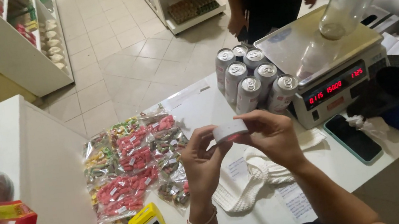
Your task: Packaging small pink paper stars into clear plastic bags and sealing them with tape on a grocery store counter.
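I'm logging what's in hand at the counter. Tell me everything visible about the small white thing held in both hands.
The small white device is a short, rounded, puck-like piece that looks like smooth plastic. A red glow shows on its lower face. It is held up above the white counter, level, in front of the silver cans. The left hand pinches it from below-left; the right hand grips its right side and top.

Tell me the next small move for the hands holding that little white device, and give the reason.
Probably tilt the small white device toward the cans. Both the left hand and the right hand pinch it above the counter, its red-lit face points down and toward the person, and the cans stand just behind it.
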